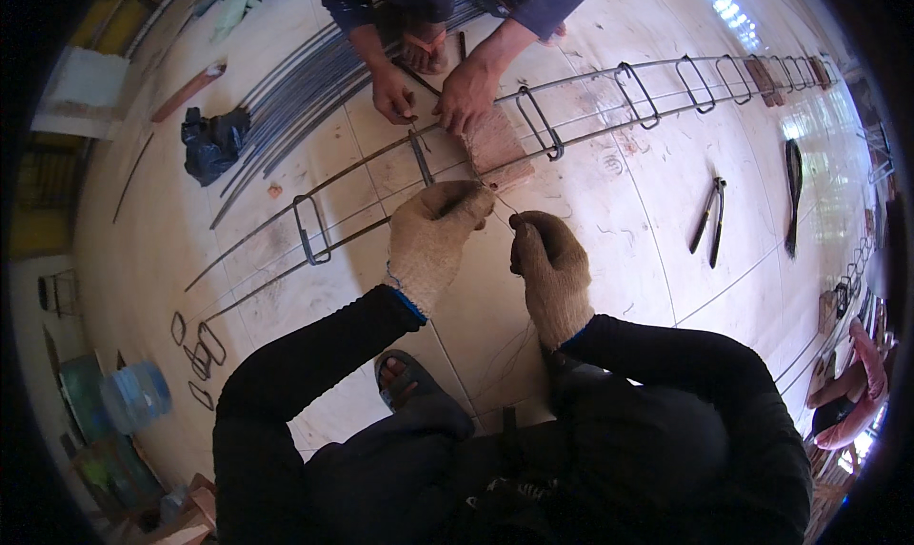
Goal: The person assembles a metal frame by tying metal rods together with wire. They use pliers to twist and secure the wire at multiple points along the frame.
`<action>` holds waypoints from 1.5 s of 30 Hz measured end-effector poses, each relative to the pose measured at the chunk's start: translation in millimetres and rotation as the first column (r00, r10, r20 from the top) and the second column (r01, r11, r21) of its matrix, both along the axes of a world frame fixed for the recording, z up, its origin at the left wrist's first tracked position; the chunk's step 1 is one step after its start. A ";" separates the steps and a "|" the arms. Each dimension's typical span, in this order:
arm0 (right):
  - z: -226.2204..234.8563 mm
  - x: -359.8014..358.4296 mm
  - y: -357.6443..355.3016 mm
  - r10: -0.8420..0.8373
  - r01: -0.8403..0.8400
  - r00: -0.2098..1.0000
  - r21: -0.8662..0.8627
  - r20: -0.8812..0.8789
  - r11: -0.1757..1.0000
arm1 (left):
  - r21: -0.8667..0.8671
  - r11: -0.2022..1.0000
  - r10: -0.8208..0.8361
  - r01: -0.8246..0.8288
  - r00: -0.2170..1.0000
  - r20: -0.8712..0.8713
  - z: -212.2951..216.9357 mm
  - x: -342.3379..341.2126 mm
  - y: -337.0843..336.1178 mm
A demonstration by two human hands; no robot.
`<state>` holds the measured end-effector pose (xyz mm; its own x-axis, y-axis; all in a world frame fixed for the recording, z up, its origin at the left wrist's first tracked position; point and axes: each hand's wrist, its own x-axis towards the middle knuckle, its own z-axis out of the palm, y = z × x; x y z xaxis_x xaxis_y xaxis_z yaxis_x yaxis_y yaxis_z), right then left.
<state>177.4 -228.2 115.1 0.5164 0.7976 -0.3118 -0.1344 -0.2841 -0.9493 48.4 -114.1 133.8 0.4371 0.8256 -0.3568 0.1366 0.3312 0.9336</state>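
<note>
My left hand [436,236], in a cream knit glove, is closed with its fingertips at the near rod of a steel rebar frame [357,233]. My right hand [554,277], gloved alike, pinches beside it, a little nearer me. A thin piece of tie wire [506,204] runs between the fingers of both hands. Just beyond them a reddish block [499,147] props up the frame. A rectangular stirrup [421,158] sits around the rods past my left hand. Across the frame a co-worker's two bare hands [465,96] are at the far rod.
Pincers [710,223] and a dark wire bundle [792,198] lie to the right. Loose stirrups [211,343] are at the left. Beyond the frame lie a stack of rods [303,96] and a black plastic bag [211,145]. Another person [862,388] is at the right edge.
</note>
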 end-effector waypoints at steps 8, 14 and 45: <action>9.9 1.1 -2.5 0.132 -0.132 0.991 0.040 0.009 0.990 | -0.110 0.983 0.155 -0.144 0.983 0.100 2.0 -11.0 -0.9; 2.5 4.1 -5.5 0.209 -0.221 0.966 0.069 0.149 0.973 | -0.120 0.992 0.065 -0.049 0.989 0.131 7.4 -21.7 1.6; 61.3 90.9 66.5 0.075 -0.678 0.422 0.260 0.903 0.688 | 0.397 0.806 -0.367 0.439 0.897 -0.246 48.5 -31.6 28.8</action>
<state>268.3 -161.8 176.4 -0.1350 0.8121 0.5677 0.7070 0.4804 -0.5190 16.9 -85.3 182.3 0.7359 0.6704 -0.0949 0.3169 -0.2171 0.9233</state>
